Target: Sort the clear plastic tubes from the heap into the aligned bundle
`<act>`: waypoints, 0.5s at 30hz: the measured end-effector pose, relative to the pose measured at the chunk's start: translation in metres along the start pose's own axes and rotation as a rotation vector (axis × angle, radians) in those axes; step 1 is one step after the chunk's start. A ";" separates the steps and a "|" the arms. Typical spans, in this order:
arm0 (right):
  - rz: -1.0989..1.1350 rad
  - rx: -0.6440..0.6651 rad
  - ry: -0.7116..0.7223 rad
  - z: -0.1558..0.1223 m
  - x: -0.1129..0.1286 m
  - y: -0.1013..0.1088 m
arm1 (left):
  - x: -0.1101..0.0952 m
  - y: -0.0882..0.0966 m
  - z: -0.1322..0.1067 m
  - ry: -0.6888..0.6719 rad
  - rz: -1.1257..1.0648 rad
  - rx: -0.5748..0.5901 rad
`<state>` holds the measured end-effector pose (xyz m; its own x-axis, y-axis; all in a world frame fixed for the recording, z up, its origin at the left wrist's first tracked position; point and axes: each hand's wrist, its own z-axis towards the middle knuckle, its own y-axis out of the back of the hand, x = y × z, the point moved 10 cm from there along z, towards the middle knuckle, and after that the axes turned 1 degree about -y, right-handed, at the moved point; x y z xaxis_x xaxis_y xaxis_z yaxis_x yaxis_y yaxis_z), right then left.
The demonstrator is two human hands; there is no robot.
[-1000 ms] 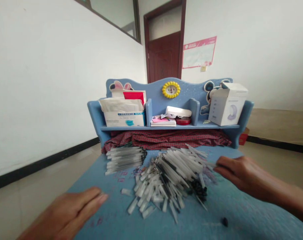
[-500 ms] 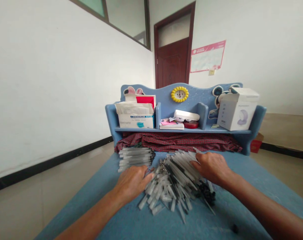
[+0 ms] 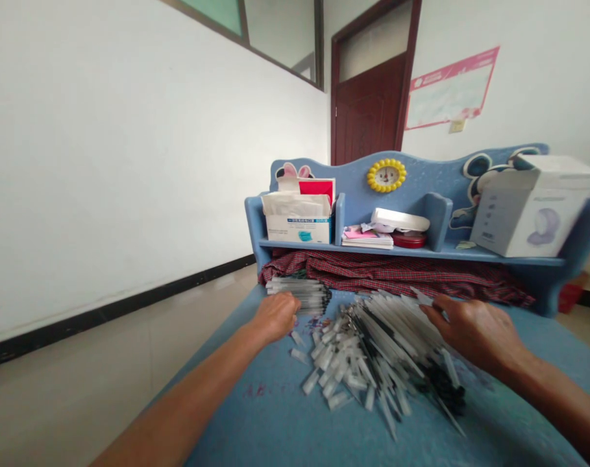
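Note:
Many translucent white pen barrels [image 3: 396, 324], black refills [image 3: 367, 327] and short clear caps [image 3: 341, 363] lie in a loose pile on a blue tabletop [image 3: 256, 415]. Behind and left of that pile, pens with dark ends form a neat stack [image 3: 299, 295]. My left hand [image 3: 278, 316] is closed at the near side of this stack; its fingertips are turned away, so what they hold is hidden. At the pile's right edge, my right hand [image 3: 479, 327] pinches a pale translucent pen barrel [image 3: 421, 296]. Small black parts [image 3: 445, 389] lie below that hand.
A blue shelf [image 3: 387, 250] closes off the back of the table. It carries a mask box [image 3: 299, 227], papers [image 3: 367, 240], a red tin [image 3: 409, 240] and a white carton [image 3: 523, 207]. Checked cloth [image 3: 372, 272] is bunched beneath it. A yellow clock [image 3: 386, 176] is on its back panel.
My left hand has moved away from the caps to the stack at the back left. My right hand stays by the barrels, slightly farther right. The whole view has swung left.

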<state>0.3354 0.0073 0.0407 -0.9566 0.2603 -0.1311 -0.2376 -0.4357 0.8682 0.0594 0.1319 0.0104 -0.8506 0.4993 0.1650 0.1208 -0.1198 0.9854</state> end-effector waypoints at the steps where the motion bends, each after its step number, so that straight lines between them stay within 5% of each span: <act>1: -0.001 -0.025 0.000 0.000 -0.001 0.001 | -0.002 -0.002 0.001 -0.013 0.008 0.003; 8: 0.062 -0.221 0.083 -0.005 0.007 0.018 | -0.009 -0.003 -0.002 -0.081 0.030 0.003; 15: 0.295 -0.332 0.200 -0.015 0.025 0.036 | -0.018 0.021 -0.018 -0.148 0.003 -0.095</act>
<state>0.3003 -0.0149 0.0614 -0.9972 -0.0723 -0.0206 0.0384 -0.7261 0.6866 0.0678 0.1048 0.0274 -0.7647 0.6190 0.1792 0.0684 -0.1985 0.9777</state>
